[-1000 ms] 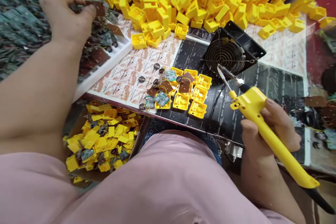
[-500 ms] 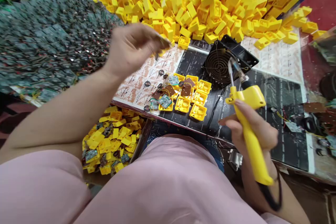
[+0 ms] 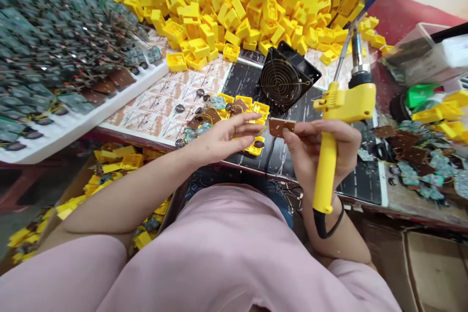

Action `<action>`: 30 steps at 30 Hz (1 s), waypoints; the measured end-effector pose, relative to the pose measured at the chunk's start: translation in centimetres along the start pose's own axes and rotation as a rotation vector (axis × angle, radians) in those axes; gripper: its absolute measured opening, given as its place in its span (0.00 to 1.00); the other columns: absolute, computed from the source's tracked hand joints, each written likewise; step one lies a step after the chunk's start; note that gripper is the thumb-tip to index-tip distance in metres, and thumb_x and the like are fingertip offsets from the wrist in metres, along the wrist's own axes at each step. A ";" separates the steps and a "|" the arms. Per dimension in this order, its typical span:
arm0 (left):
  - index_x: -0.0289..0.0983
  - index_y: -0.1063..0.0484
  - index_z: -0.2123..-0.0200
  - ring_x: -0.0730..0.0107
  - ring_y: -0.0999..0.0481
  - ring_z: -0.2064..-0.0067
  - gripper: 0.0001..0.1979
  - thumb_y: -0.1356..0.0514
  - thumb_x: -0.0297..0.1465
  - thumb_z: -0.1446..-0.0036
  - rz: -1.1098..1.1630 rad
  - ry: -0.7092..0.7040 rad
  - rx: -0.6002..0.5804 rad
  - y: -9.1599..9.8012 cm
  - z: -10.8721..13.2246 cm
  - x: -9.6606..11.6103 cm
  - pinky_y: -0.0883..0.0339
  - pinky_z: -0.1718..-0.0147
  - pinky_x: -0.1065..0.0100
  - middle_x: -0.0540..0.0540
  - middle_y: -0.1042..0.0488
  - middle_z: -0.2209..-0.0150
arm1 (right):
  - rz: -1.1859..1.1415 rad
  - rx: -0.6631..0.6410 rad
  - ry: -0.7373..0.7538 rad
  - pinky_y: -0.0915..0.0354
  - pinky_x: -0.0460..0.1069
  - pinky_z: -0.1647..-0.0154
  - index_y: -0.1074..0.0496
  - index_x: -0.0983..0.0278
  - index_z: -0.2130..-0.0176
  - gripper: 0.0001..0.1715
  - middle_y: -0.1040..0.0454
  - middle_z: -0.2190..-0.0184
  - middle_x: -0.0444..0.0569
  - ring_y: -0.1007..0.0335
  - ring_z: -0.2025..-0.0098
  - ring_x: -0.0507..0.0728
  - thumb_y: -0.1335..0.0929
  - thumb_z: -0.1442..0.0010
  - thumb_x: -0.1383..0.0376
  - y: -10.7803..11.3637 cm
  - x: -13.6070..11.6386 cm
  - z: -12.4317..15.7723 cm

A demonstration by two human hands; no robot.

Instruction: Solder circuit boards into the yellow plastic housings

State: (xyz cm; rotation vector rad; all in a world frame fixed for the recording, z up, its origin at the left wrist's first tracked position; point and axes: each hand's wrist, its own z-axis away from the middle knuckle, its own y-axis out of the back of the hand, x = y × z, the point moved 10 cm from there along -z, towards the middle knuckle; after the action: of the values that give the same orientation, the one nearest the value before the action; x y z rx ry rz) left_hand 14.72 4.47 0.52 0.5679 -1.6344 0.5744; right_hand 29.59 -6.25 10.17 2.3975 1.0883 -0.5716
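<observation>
My right hand (image 3: 321,151) holds a yellow soldering gun (image 3: 325,170), its metal tip pointing up and away. Between the thumb and fingers of that same hand is a small brown circuit board (image 3: 281,127). My left hand (image 3: 223,140) is just left of the board, its fingers stretched out and apart, with nothing plainly held. Under and beyond my left fingers lie several open yellow cases (image 3: 260,109), some with boards in or on them. A small black disc (image 3: 259,144) with a shiny rim shows below the left fingertips.
A black fan (image 3: 280,80) with a round grille stands behind the cases. Yellow cases (image 3: 226,9) are heaped at the back. On the left, a white foam tray (image 3: 146,83) bears many circuit boards. Loose boards and wires (image 3: 431,170) lie at right; a clear bin (image 3: 413,53) stands behind.
My left hand has come down and right from near the heap, beside my right hand. The brown board is now in my right hand, with the soldering gun more upright. The view has shifted.
</observation>
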 end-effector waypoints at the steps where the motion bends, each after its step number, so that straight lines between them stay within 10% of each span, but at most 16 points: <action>1: 0.38 0.25 0.29 0.47 0.20 0.28 0.36 0.30 0.53 0.30 -0.055 0.015 -0.044 -0.8 0.1 -0.5 0.23 0.30 0.53 0.35 0.19 0.31 | -0.010 0.019 -0.010 0.16 0.43 0.58 0.27 0.54 0.43 0.24 0.21 0.56 0.39 0.15 0.59 0.50 0.21 0.32 0.72 0.3 -0.1 0.0; 8: 0.34 0.18 0.34 0.51 0.25 0.25 0.32 0.43 0.53 0.21 -0.330 -0.214 0.130 -3.7 0.8 2.7 0.35 0.21 0.52 0.35 0.24 0.28 | 0.026 0.128 0.035 0.17 0.42 0.63 0.25 0.55 0.43 0.25 0.23 0.56 0.39 0.15 0.60 0.50 0.20 0.34 0.72 1.6 -1.2 0.5; 13: 0.41 0.10 0.51 0.53 0.13 0.39 0.27 0.28 0.59 0.34 0.216 -0.063 0.321 -3.2 -0.3 2.3 0.22 0.34 0.56 0.41 0.11 0.44 | 0.031 0.161 0.080 0.15 0.47 0.63 0.26 0.52 0.39 0.29 0.21 0.57 0.41 0.15 0.64 0.54 0.20 0.34 0.70 1.5 -1.4 2.1; 20: 0.44 0.10 0.62 0.63 0.12 0.52 0.20 0.16 0.49 0.50 0.571 0.115 0.257 -4.9 -0.9 0.6 0.18 0.51 0.65 0.46 0.10 0.55 | 0.131 0.097 0.196 0.16 0.47 0.59 0.25 0.54 0.40 0.26 0.14 0.59 0.43 0.12 0.62 0.56 0.21 0.32 0.71 0.1 -1.3 4.6; 26: 0.41 0.13 0.63 0.72 0.22 0.69 0.22 0.21 0.54 0.44 0.294 0.042 0.340 -1.9 -0.8 1.5 0.24 0.66 0.70 0.51 0.20 0.70 | 0.172 -0.010 0.205 0.18 0.46 0.64 0.24 0.56 0.44 0.18 0.11 0.60 0.44 0.11 0.63 0.57 0.21 0.29 0.63 -0.3 -1.5 4.5; 30: 0.40 0.12 0.58 0.70 0.23 0.71 0.17 0.33 0.47 0.29 -0.427 -0.016 0.092 0.2 -0.7 5.0 0.27 0.65 0.67 0.50 0.22 0.73 | 0.237 -0.153 0.240 0.23 0.44 0.71 0.21 0.56 0.50 0.06 0.14 0.69 0.39 0.16 0.73 0.52 0.25 0.23 0.58 1.9 -1.2 4.1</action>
State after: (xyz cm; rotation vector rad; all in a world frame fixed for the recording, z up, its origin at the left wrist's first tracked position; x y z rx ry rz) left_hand 14.43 4.88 5.58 0.9616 -1.4480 0.3284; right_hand 29.61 -10.33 7.87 2.4552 0.8854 -0.1185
